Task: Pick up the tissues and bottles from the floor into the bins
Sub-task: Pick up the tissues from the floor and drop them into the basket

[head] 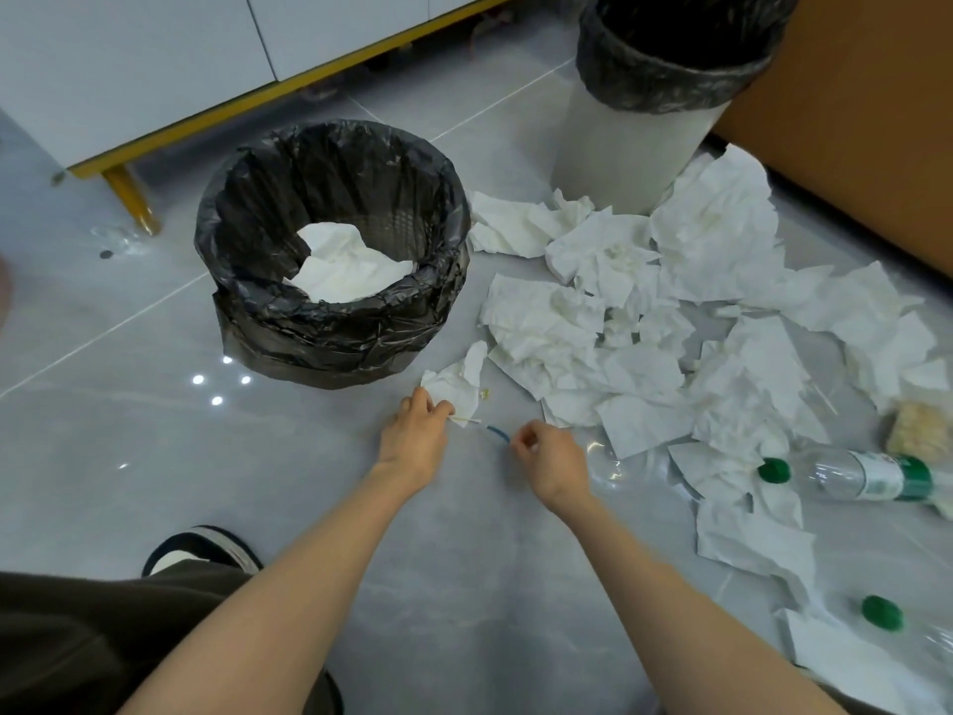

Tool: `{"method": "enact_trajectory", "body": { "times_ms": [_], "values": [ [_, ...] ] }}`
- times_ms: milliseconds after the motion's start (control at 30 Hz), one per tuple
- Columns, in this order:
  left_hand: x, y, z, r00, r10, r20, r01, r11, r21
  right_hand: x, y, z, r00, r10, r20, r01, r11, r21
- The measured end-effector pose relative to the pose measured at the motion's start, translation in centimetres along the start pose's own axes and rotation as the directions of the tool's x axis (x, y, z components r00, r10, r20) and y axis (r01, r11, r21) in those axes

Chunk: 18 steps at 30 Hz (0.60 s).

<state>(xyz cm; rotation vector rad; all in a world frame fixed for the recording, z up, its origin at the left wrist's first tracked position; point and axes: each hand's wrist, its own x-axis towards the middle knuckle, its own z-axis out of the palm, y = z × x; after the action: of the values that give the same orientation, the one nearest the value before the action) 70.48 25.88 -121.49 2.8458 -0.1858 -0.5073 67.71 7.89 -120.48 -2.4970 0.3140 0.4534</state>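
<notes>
Your left hand (415, 430) grips a crumpled tissue (456, 381) beside the black-lined bin (335, 322); your right hand (549, 451) pinches a thin blue stick (497, 433), fingers (523, 440) curled

A single view is taken from the person's head, aimed forward and steeply down at the floor (129, 430). The left hand (415, 436), pinching a small tissue (456, 387), and the right hand (549, 454), pinching a thin blue strip (497, 433), are framed near the middle at arm's length. A black-lined bin (330, 322) is seen from above beyond the left hand. Straight lines are bent toward the edges.
</notes>
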Motion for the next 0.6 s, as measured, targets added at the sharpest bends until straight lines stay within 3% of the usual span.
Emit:
{"method": "enact_trajectory", "body": {
  "times_ms": [100, 233, 367, 467, 600],
  "values": [
    [-0.1, -0.2, 0.7, 1.0, -0.012, -0.014, 0.012, 0.999, 0.045, 0.5, -0.1, -0.7, 0.999, 0.037, -0.039, -0.026, 0.972, 0.235],
    [-0.2, -0.1, 1.0, 0.998, -0.006, -0.056, 0.011, 0.997, 0.08, 1.9, -0.8, -1.1, 0.998, -0.026, -0.065, 0.044, 0.952, 0.302],
    [-0.2, -0.2, 1.4, 0.999, 0.015, -0.045, -0.01, 0.994, 0.108, 3.6, -2.4, -1.3, 0.975, -0.217, -0.046, 0.222, 0.961, 0.166],
    [-0.5, -0.8, 1.8, 0.999, 0.034, -0.025, -0.03, 0.989, 0.142, 4.8, -4.4, -1.6, 0.925, -0.371, 0.082, 0.372, 0.928, 0.004],
    [-0.9, -1.4, 2.2, 0.995, 0.098, 0.008, -0.097, 0.98, 0.174, 5.8, -5.8, -0.3, 0.873, -0.384, 0.302, 0.441, 0.885, -0.149]
  ]
}}
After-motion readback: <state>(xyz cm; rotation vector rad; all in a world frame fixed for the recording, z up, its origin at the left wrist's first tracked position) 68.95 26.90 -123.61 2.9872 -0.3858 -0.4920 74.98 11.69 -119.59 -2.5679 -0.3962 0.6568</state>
